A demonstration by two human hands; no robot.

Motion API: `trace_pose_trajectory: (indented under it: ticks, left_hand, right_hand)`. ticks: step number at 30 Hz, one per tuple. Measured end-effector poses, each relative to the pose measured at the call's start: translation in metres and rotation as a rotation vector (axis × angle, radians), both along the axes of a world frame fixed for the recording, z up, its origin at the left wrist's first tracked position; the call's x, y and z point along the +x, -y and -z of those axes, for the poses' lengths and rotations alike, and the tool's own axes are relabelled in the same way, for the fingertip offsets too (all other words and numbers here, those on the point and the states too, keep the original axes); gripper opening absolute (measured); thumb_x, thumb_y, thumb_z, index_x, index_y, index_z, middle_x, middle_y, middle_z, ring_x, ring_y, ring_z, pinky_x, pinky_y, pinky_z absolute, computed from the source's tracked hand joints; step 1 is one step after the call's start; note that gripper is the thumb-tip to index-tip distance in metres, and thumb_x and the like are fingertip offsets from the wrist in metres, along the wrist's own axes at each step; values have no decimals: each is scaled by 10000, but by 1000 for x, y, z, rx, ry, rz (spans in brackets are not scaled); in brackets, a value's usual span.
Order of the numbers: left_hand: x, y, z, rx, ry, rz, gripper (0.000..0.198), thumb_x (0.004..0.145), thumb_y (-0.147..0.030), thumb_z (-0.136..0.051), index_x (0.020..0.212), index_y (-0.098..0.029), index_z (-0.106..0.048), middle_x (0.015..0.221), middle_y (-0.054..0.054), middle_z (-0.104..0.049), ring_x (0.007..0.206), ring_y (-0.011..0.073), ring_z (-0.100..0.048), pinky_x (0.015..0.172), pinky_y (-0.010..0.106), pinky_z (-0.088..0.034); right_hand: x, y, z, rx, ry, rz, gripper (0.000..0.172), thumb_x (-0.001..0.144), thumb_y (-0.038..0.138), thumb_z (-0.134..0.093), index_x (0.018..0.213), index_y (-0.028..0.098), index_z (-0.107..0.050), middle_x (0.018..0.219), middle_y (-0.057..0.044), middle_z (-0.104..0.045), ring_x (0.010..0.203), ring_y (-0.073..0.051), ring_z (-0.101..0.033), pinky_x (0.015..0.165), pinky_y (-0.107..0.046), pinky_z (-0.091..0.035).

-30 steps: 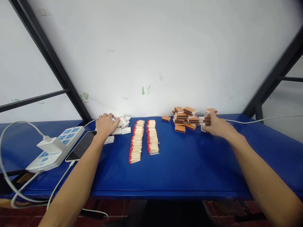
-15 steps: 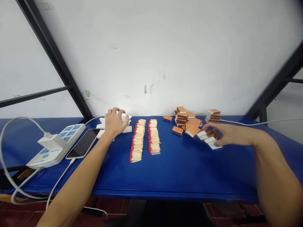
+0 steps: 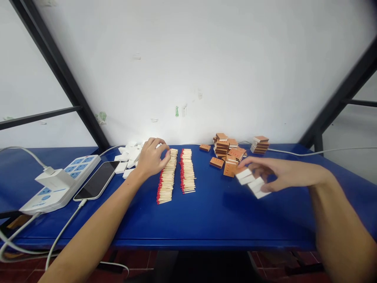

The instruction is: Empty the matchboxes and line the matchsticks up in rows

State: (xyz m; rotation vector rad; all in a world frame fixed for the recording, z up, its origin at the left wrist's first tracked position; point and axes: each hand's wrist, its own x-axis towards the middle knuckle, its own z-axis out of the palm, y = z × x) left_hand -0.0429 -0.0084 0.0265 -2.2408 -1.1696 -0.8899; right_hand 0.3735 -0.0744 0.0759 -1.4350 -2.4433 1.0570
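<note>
While the right hand [image 3: 279, 173] is clamping fanned matchboxes [image 3: 250, 181] low over the tabletop [image 3: 206, 212], the left hand [image 3: 151, 158] is resting curled against the matches [image 3: 165, 179], its grip unclear; the boxes are looking light and crushable, likely wanting gentle side pinches.

Makeshift matchbox-packing workshop, blue-covered table [image 3: 224, 220] against bare white wall [image 3: 206, 59], rows of matches [image 3: 176, 173], piled matchboxes [image 3: 226, 149]

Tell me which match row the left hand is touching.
The left row, nearer the phone: the left hand rests on its far end. The right row lies apart, untouched; the right hand holds white boxes.
</note>
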Motion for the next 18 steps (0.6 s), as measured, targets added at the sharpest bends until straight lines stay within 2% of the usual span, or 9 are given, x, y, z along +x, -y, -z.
trace_pose_trajectory:
  ticks: [3, 5, 11, 13, 18]
  left_hand:
    - [4, 2, 0, -24, -18, 33, 169, 910, -254, -525, 892, -208, -686, 1024, 93, -660, 973, 261, -550, 878, 425, -455]
    - [6, 3, 1, -27, -29, 48, 168, 911, -251, -524, 879, -210, -684, 1017, 92, -658, 965, 258, -553, 872, 420, -458]
    - [7, 3, 2, -21, -35, 63, 187, 919, -243, -513, 855, -195, -682, 994, 97, -658, 934, 247, -548, 850, 406, -469]
    - [7, 3, 1, -17, -36, 64, 196, 920, -239, -507, 841, -193, -681, 979, 95, -656, 906, 238, -551, 831, 395, -475]
    - [9, 4, 1, 4, -34, 58, 215, 926, -240, -497, 830, -187, -681, 959, 95, -656, 859, 228, -556, 792, 383, -479]
  right_hand:
    - [-29, 2, 1, -142, 37, -146, 638, 704, 312, -732, 1320, 268, -572, 1090, -55, -677, 879, -221, -652, 709, -282, -550]
    - [-43, 0, 4, -161, 47, -172, 577, 687, 257, -704, 1255, 255, -606, 1122, -49, -683, 878, -216, -656, 711, -281, -554]
    - [-52, -21, 22, -156, -93, -27, 480, 741, 212, -595, 1220, 244, -595, 1213, -62, -687, 1076, -240, -656, 831, -317, -567]
    - [-51, -27, 28, -140, -132, 4, 450, 747, 223, -603, 1197, 232, -595, 1198, -76, -694, 1073, -247, -663, 816, -323, -572]
    - [-51, -32, 38, 58, -66, 96, 480, 719, 243, -642, 1195, 235, -585, 1157, -73, -707, 1012, -257, -681, 800, -330, -562]
